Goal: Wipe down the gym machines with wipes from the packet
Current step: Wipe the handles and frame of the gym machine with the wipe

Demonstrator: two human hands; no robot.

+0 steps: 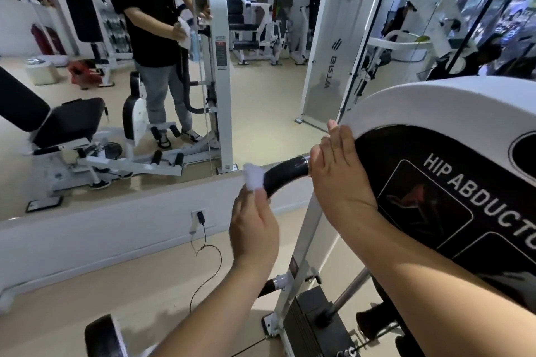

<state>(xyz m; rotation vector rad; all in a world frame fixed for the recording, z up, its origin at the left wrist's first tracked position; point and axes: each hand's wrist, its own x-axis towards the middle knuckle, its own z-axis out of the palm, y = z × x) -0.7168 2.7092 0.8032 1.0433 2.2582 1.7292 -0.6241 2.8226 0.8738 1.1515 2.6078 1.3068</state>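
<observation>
Hip abductor machine (420,101) fills the lower right of the frame. Its weight stack (313,319) sits at the bottom edge, with a black placard (464,197) bearing the machine's name under a white shroud.

**Hands.** The left hand (253,229), centre frame, pinches a crumpled white wipe (253,178) at its fingertips. The right hand (338,180) holds nothing. Its fingers are straight and lie flat against the shroud's lower edge, where the handle joins the machine.

**Handle.** A black curved handle (287,172) spans the gap between the two hands. Its long axis runs from lower left, where the wipe touches its outer end, up and rightward to the right hand.

**Key relation.** The handle lies just right of the wipe, and the left hand is the nearer to it. The likely stroke is therefore along the handle's axis toward the right hand, which appears to be bracing.

**Background.** A socket (198,216) with a trailing cable sits low on the wall. Above it, a mirror (116,66) across the upper left reflects the person, the wipe and further machines. The packet cannot be picked out with certainty.
</observation>
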